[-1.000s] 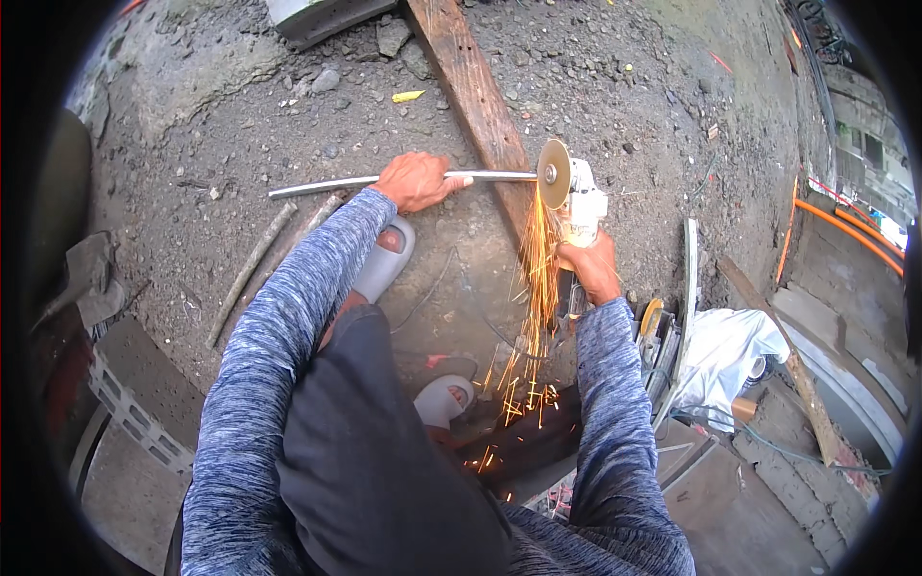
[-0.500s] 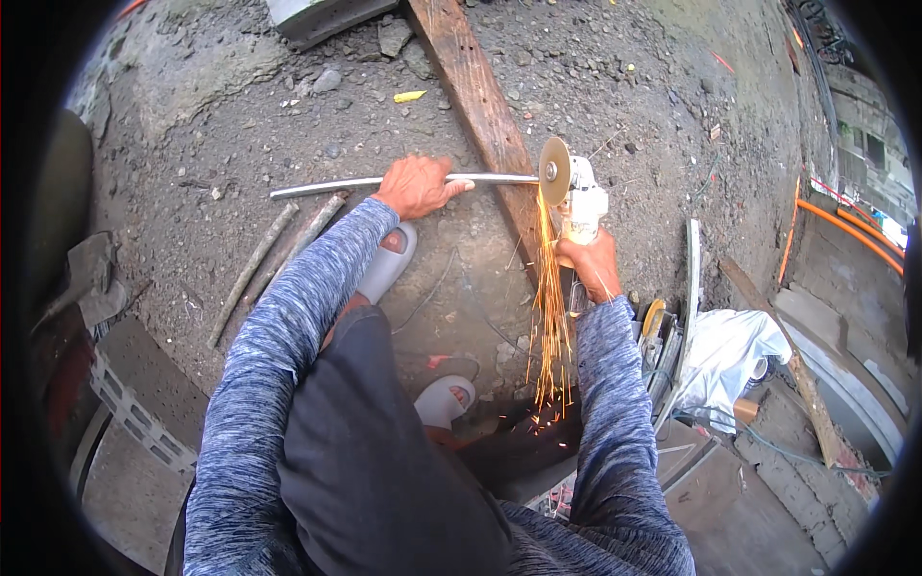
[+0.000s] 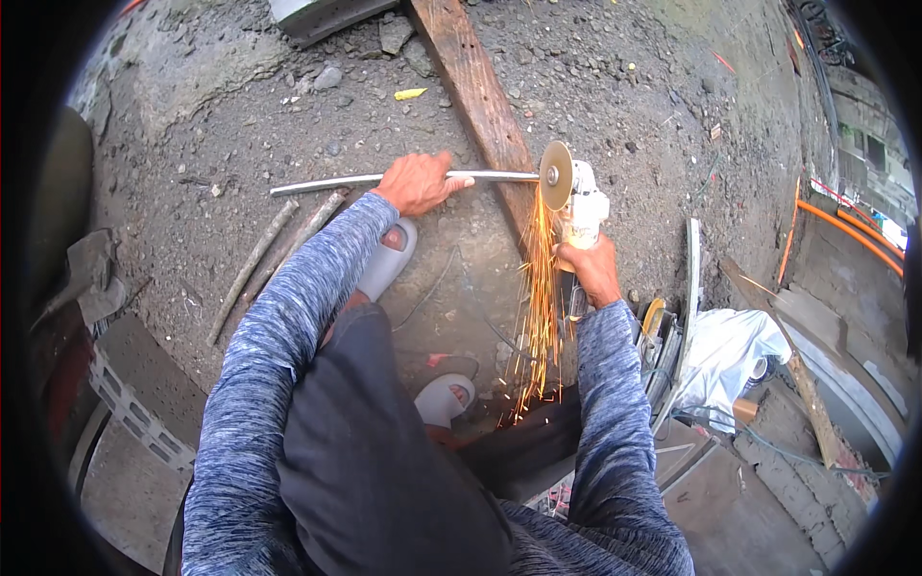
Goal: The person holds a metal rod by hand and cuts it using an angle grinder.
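Gripping the metal bar at eleven o'clock, my left hand has its fingers closed; the bar crosses over a wooden plank. Near three, I see my right hand wrapped around the angle grinder, its cutting disc at the bar's end, sparks streaming toward six.

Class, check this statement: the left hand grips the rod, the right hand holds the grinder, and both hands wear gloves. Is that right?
Not quite: both hands are bare, as the head view shows. The rest stands: the left hand grips the rod, and the right hand holds the grinder.
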`<state>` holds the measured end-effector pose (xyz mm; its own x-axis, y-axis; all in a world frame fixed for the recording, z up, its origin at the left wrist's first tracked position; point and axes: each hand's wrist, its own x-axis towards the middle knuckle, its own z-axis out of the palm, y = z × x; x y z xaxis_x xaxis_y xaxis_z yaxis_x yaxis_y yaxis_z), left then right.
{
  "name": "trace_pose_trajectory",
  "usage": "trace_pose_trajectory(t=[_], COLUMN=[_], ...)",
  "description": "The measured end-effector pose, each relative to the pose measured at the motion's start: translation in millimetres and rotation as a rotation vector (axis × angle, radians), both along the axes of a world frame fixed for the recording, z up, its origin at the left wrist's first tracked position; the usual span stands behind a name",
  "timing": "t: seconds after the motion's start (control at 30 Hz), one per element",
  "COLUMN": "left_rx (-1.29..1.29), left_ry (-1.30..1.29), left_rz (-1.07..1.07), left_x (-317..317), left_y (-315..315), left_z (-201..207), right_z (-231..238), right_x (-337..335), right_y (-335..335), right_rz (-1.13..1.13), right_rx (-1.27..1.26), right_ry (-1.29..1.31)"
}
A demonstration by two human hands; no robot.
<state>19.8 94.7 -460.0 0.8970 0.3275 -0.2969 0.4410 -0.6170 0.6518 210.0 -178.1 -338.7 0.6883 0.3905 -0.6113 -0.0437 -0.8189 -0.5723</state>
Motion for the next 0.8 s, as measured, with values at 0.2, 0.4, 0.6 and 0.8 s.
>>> trace_pose_trajectory(t=[0.2,0.4,0.6,0.8], left_rx=[0.019,0.012,-0.024,-0.014], left_ry=[0.007,0.021,0.033,0.035], left_rz=[-0.021,-0.022,-0.037,-0.047], left_x=[2.0,2.8,4.6,5.2], left_y=[2.6,3.1,6.3,6.7], left_z=[0.9,3.2,6.7,6.6], right_z=[-3.6,6.7,3.6,1.0], right_x=[2.6,2.2,0.5,2.0], right_y=[-3.6,5.7,4.7,-1.9], right_rz=[0.004,0.002,0.016,-0.007], right_rx=[0.017,0.023,0.055,0.060], right_ry=[0.023,0.039,0.004,0.036])
